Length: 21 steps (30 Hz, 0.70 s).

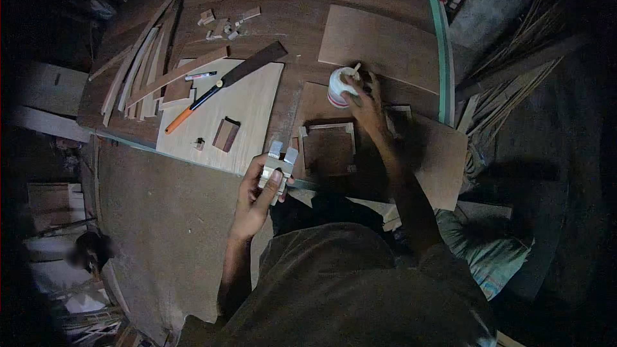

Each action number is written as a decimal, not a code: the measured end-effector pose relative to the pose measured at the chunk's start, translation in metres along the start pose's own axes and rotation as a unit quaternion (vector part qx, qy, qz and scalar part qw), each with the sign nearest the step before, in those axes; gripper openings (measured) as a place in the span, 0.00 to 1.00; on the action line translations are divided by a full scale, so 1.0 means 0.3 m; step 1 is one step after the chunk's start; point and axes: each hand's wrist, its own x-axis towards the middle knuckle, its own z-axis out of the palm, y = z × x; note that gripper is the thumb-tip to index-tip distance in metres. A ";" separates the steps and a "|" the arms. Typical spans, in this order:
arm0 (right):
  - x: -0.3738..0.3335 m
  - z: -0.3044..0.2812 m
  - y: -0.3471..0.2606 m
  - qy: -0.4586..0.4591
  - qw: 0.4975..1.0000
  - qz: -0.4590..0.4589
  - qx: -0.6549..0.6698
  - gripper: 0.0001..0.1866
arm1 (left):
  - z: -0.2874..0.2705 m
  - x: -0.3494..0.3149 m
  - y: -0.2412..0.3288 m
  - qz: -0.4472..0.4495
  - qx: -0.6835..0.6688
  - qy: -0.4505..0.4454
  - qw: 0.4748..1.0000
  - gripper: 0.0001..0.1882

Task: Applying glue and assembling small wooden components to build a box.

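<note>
My left hand (pixel 255 194) holds a small pale wooden piece (pixel 277 166) in front of the table's near edge. Two light prongs stick up from this piece, and my thumb presses on its face. Farther right, my right hand (pixel 365 99) reaches over a white tub (pixel 339 90) with a coloured band low on its side. A short stick (pixel 358 67) rises from the tub beside my curled fingers. Whether they pinch the stick or the rim is hidden. Nearer me lies a small square wooden frame (pixel 329 127), partly in shadow.
A handsaw (pixel 250 67) with an orange handle lies across a pale board (pixel 247 106), near a marker (pixel 200 76) and a small block (pixel 226 135). Wood strips (pixel 151 67) are piled at the left. Small offcuts (pixel 225 27) and a brown panel (pixel 379 45) lie farther back.
</note>
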 end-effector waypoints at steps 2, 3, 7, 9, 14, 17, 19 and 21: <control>0.003 0.024 -0.015 -0.005 1.000 0.021 0.008 0.25 | 0.000 0.003 -0.012 0.001 0.032 0.000 0.999 0.17; 0.004 0.033 -0.021 0.004 0.999 0.031 0.014 0.25 | -0.001 0.004 -0.016 -0.003 0.030 -0.001 1.000 0.17; -0.020 0.045 -0.010 0.029 0.999 0.031 0.030 0.24 | -0.007 -0.001 -0.030 -0.019 0.060 -0.006 0.998 0.19; -0.028 0.052 0.002 0.038 0.998 0.024 0.037 0.24 | -0.006 -0.006 -0.039 -0.017 0.071 -0.001 0.997 0.19; -0.035 0.063 0.022 0.047 0.997 0.008 0.057 0.21 | 0.014 -0.013 -0.072 -0.032 0.057 0.002 0.998 0.20; -0.045 0.058 0.009 0.025 0.997 0.034 0.061 0.21 | 0.045 -0.010 -0.103 -0.054 0.017 0.016 0.998 0.21; -0.062 0.038 -0.017 0.164 0.985 0.037 0.040 0.22 | 0.070 -0.002 -0.130 -0.036 -0.008 0.008 0.999 0.20; -0.116 -0.016 -0.067 0.141 0.977 0.117 0.106 0.22 | 0.093 0.002 -0.153 -0.056 -0.040 0.015 0.998 0.21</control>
